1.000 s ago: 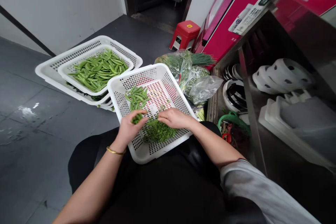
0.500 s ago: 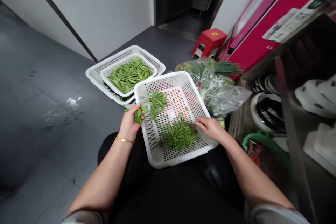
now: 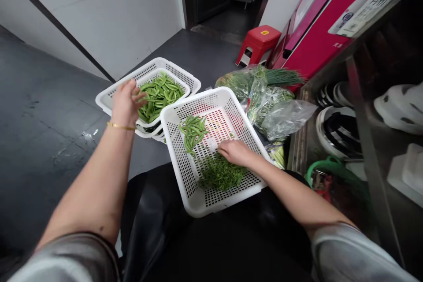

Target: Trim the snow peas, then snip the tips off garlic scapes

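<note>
At the left I see the left hand point(image 3: 124, 101), one bracelet point(image 3: 121, 127) on its wrist. It is to the left of the lap basket point(image 3: 228, 201) and a little beyond it, over the edge of the pods point(image 3: 163, 92). Its fingers are loose and apart, so I read it as released. These pods make one heap, too many for me to count, inside one small basket point(image 3: 185, 91), which is nested in one big basket point(image 3: 147, 70).

The lap basket itself is one, white, across the two dark knees. Inside it I count two piles: one pod pile point(image 3: 192, 132) at its left side, and one heap of green bits point(image 3: 222, 172) in its near part. The one right hand point(image 3: 236, 152) is also inside, bent down at the far edge of the green bits; its fingertips are partly hidden, and I cannot tell whether they grasp something.

Beyond the lap basket, to the right, stands one red stool point(image 3: 259, 44). Closer to its right side are clear bags point(image 3: 264, 97) with greens, overlapping, so I cannot count them safely. Farther right is one green tub point(image 3: 333, 167).
</note>
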`<state>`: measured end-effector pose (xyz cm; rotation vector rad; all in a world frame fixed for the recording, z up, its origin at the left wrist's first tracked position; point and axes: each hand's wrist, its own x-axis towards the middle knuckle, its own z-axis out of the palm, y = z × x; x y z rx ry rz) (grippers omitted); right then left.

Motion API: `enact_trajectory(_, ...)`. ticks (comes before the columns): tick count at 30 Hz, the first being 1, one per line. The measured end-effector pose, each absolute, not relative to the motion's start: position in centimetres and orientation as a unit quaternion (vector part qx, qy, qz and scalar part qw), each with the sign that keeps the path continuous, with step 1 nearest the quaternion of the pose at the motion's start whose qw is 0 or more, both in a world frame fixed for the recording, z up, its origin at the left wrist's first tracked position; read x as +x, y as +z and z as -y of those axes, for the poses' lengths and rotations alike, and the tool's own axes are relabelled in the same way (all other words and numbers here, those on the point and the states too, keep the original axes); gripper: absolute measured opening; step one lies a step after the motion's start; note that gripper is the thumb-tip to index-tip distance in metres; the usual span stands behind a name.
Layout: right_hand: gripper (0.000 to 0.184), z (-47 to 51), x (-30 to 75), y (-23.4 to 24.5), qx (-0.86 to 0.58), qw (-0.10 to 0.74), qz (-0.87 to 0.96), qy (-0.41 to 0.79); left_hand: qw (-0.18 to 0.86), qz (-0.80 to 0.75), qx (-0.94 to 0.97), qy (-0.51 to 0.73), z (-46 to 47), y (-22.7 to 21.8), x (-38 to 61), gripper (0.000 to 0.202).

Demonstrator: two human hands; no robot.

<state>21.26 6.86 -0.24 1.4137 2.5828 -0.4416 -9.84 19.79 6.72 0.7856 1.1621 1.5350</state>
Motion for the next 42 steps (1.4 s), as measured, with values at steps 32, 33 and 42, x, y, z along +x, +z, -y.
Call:
enact_trajectory(32,0.014,-4.2,18.2,0.0,0.461,-0.312,-0.773,-0.306,0.806,-0.344,0.373,0.305,-3.8,-1.4,-0.1,0.034)
enact_trajectory(33,0.016,-4.0,18.2,0.1,0.462,-0.306,-0.776,-0.302,0.803,-0.349,0.379,0.301,-3.5,-1.3,0.0,0.037)
enact_trajectory(42,0.021,-3.3,18.7,-1.6,0.408,-0.252,-0.835,-0.269,0.824,-0.374,0.319,0.280,-2.4,-2.2,0.3,0.041)
